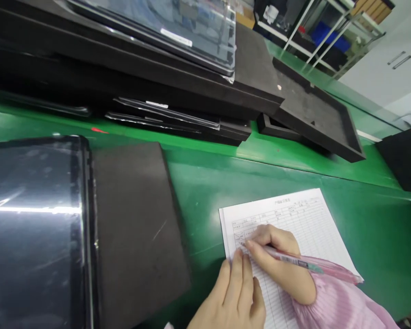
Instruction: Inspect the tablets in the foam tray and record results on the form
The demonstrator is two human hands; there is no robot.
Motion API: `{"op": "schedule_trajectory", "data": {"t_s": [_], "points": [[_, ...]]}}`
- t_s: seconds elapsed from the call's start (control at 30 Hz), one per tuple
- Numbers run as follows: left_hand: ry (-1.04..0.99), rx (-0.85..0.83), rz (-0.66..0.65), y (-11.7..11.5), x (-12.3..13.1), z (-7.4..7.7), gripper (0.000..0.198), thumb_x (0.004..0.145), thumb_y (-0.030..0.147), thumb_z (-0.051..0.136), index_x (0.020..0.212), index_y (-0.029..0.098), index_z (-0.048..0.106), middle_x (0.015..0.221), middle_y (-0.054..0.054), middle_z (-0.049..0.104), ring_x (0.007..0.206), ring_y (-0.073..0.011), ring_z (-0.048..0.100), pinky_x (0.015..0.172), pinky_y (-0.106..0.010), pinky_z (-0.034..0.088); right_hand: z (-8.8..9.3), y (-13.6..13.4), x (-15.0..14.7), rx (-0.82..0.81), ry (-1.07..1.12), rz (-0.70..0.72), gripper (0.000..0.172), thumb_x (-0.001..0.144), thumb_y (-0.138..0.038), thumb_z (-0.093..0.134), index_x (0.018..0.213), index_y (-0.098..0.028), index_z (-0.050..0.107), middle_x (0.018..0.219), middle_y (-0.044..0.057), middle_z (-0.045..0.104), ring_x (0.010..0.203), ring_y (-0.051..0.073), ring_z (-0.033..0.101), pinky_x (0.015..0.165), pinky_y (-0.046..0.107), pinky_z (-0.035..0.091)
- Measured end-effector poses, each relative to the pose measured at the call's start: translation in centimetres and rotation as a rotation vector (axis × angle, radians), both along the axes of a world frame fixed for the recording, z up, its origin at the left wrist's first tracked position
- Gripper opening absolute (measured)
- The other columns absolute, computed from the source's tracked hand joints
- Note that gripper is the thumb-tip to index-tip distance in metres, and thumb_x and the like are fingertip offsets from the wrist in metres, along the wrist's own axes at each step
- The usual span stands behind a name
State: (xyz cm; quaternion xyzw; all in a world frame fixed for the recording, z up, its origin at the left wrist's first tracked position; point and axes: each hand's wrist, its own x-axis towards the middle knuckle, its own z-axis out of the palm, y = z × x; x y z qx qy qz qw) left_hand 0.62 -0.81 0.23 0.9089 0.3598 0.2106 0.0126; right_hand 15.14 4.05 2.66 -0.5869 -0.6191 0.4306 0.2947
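Note:
A white printed form [304, 224] with a ruled table lies on the green bench at lower right. My right hand [277, 260], in a pink sleeve, is closed round a pink pen [294, 261] whose tip rests on the form's upper left rows. My left hand [234, 292] lies flat with fingers together on the form's left edge, holding nothing.
A glossy dark screen panel [30, 228] sits on a black foam pad [133, 228] at left. Stacked black foam trays [315, 114] and more panels [164, 23] line the far side of the green bench [226, 183]. A metal rack [329, 32] stands at the top right.

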Motion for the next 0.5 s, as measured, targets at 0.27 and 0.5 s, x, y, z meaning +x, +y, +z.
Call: {"op": "schedule_trajectory", "data": {"t_s": [0.27,0.5], "points": [[0.006,-0.057,0.002,-0.06,-0.08,0.07,0.025,0.074,0.034,0.050,0.089,0.015,0.051,0.100,-0.013,0.066,0.097,-0.0304,0.063,0.097,-0.042,0.029,-0.18,0.16,-0.31,0.058,-0.039,0.035,0.025,0.083,-0.012,0.057,0.059,-0.014,0.050,0.055,0.000,0.053,0.049,0.008,0.048,0.047,0.021,0.039],[0.045,-0.073,-0.027,0.13,-0.36,0.59,0.033,0.076,0.045,0.050,0.090,0.016,0.050,0.102,-0.012,0.066,0.098,-0.0297,0.063,0.096,-0.040,0.030,-0.06,0.04,-0.44,0.008,-0.040,0.035,0.025,0.083,-0.014,0.058,0.059,-0.015,0.051,0.056,-0.001,0.054,0.050,0.008,0.049,0.047,0.022,0.039]]}}
